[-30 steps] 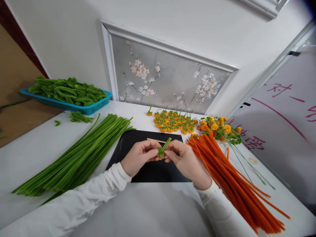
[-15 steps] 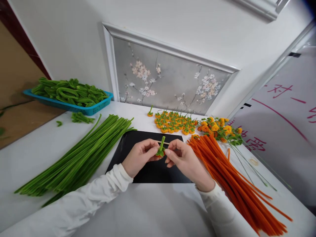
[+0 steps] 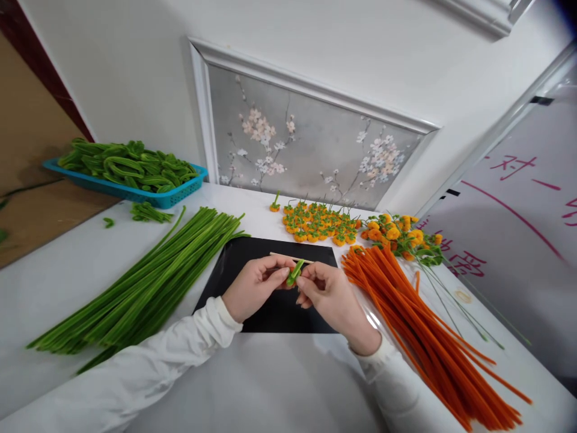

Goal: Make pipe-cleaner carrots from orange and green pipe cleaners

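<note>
Between my two hands, above a black mat (image 3: 270, 316), is a small pipe-cleaner flower (image 3: 295, 273) with a green stem and green leaves; a bit of orange shows under them. My left hand (image 3: 259, 285) pinches it from the left, thumb against fingers. From the right, the thumb and fingers of my right hand (image 3: 327, 294) close on its green part. A thin pale stick (image 3: 282, 255) lies on the mat just behind my fingertips. The flower's underside is mostly covered by my fingers.
Green pipe cleaners (image 3: 157, 288) lie left, orange ones (image 3: 419, 337) right. Several small orange flowers (image 3: 320, 222) stand behind the mat, beside a heap of stemmed yellow-orange flowers (image 3: 401, 234). A blue basket (image 3: 169, 195) of green loops sits back left, near short green pieces (image 3: 151, 212).
The flower's green stem has tipped from nearly upright toward the right. My right hand has shifted slightly left, closer to my left hand, and its fingers now press on the green part.
</note>
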`<state>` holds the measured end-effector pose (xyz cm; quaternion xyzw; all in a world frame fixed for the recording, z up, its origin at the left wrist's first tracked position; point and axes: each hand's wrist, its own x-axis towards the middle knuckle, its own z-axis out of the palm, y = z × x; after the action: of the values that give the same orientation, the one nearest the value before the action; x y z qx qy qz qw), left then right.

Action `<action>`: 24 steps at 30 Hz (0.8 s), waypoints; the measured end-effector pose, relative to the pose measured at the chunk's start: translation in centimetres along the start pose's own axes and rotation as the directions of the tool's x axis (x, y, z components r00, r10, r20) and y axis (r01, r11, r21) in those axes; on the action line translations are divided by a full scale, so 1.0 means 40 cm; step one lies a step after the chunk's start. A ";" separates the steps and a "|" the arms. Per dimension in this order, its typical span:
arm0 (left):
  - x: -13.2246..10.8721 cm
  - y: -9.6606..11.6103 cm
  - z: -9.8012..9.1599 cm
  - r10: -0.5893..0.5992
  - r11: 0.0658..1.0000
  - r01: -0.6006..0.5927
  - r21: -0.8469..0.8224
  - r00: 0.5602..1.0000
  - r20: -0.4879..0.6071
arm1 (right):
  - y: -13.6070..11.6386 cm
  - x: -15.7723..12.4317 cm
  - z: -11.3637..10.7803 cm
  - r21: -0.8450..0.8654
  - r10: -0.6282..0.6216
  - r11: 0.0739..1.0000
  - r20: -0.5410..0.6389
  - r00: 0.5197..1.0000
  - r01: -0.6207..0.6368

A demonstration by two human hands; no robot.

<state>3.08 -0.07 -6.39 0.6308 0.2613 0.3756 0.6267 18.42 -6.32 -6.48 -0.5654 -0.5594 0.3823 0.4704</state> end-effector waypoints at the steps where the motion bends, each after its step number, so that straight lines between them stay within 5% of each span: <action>1: 0.000 0.000 0.000 -0.010 1.000 0.010 -0.013 1.000 -0.001 | 0.000 0.000 -0.001 0.013 0.002 1.000 0.010 1.000 -0.002; 10: -0.004 -0.004 0.004 -0.094 0.987 0.101 -0.128 0.994 0.058 | -0.010 0.008 -0.048 0.084 -0.021 0.996 0.027 0.999 0.019; 24: 0.001 -0.011 -0.003 -0.138 0.985 0.140 -0.096 0.990 0.031 | -0.003 0.010 -0.040 0.155 -0.076 0.986 0.107 0.991 0.059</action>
<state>3.08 0.08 -6.82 0.5841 0.2782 0.3356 0.6847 19.96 -6.11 -5.89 -0.4865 -0.5730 0.4387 0.4925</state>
